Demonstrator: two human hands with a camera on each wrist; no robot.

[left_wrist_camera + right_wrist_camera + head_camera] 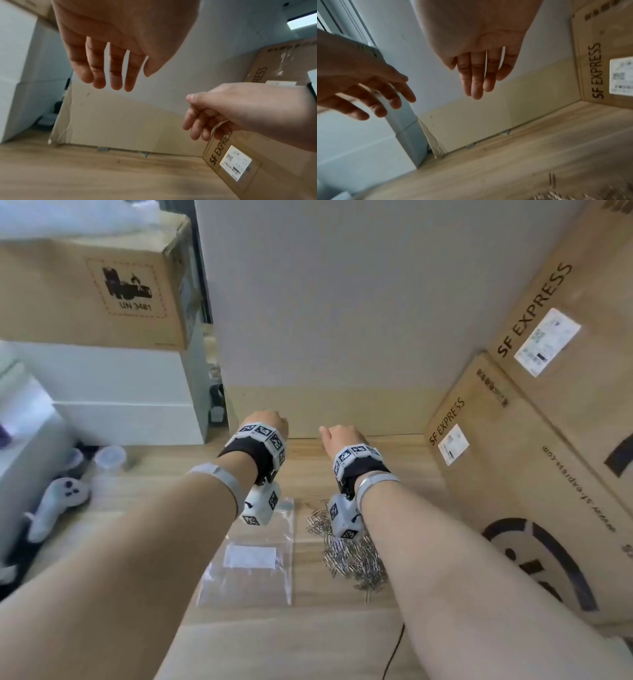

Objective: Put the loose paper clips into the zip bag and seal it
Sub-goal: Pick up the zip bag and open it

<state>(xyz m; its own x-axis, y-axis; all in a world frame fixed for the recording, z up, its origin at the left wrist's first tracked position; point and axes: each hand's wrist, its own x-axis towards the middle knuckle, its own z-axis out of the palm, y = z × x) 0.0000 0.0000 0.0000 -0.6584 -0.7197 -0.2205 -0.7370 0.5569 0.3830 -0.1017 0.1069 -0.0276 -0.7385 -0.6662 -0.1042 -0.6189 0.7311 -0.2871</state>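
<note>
A clear zip bag (253, 559) with a white label lies flat on the wooden table. Beside it on the right is a pile of silver paper clips (352, 556); a few clips (552, 180) show blurred at the bottom of the right wrist view. My left hand (269, 422) hovers above the table beyond the bag, fingers hanging straight and holding nothing (109, 73). My right hand (339, 436) hovers beyond the clips, fingers relaxed and empty (477, 81). Both hands are well above the surface, apart from bag and clips.
SF Express cardboard boxes (534, 460) wall in the right side. A large grey-and-tan carton (342, 320) stands at the back. White boxes (120, 392), small jars (109, 457) and a white game controller (58, 505) lie on the left. A black cable (394, 648) runs near the front.
</note>
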